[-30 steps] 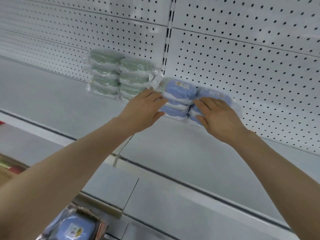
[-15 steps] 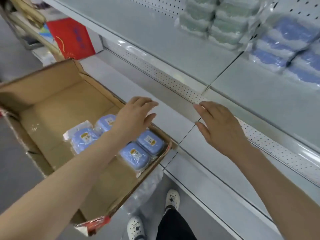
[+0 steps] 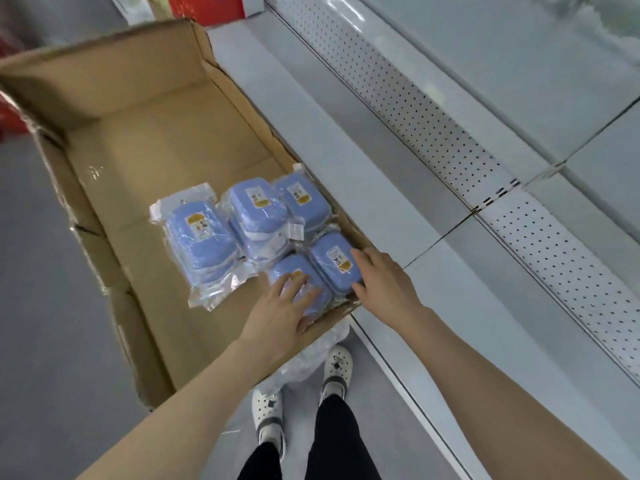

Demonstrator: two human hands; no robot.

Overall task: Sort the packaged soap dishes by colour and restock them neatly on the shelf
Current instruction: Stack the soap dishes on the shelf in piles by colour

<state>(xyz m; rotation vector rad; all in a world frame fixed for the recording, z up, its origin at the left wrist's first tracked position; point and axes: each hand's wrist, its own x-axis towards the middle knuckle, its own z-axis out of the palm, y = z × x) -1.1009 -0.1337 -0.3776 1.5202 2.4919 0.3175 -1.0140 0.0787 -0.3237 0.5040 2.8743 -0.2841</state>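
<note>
Pickup step: your left hand (image 3: 282,308) rests flat on one blue soap dish (image 3: 277,270), your right hand (image 3: 384,282) lies open against its neighbour (image 3: 332,256), both inside the cardboard box (image 3: 138,133); next, grip both; lift to the shelf (image 3: 519,46).

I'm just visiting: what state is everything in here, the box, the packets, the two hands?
cardboard box, open, flaps up.
blue soap dishes, sealed in clear bags, lying in the box's near right corner.
left hand, fingers spread, resting on the nearest pack.
right hand, fingers straight, touching the pack by the box wall.
</note>
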